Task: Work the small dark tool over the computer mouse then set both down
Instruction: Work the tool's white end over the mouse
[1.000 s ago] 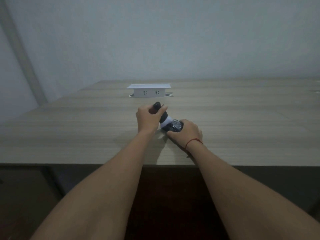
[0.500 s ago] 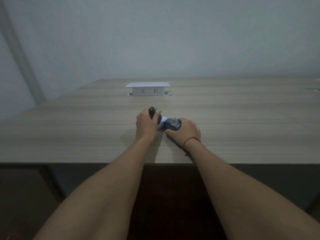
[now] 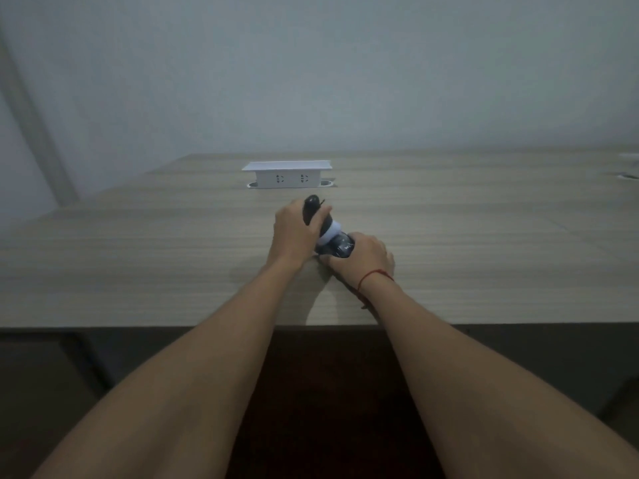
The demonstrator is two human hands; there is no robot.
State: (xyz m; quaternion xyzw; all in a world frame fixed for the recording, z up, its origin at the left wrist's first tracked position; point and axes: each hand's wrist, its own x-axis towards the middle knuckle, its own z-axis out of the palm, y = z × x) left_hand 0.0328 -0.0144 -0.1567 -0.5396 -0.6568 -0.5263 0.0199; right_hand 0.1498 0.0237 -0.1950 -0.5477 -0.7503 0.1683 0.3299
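My left hand (image 3: 294,233) is wrapped around a small dark tool (image 3: 311,207) with a rounded black top and a white lower band (image 3: 330,233). The tool leans to the right, its lower end pressed against the dark computer mouse (image 3: 340,248). My right hand (image 3: 364,255), with a red string at the wrist, holds the mouse down on the wooden table (image 3: 138,264). Most of the mouse is hidden under my fingers.
A white raised socket box (image 3: 287,174) stands on the table behind my hands. The table's front edge (image 3: 138,327) runs across below my wrists, with dark space under it. A grey wall rises behind the table.
The tool rose and tilted back over the mouse after dipping low to the left half a second ago. My right hand has stayed on the mouse.
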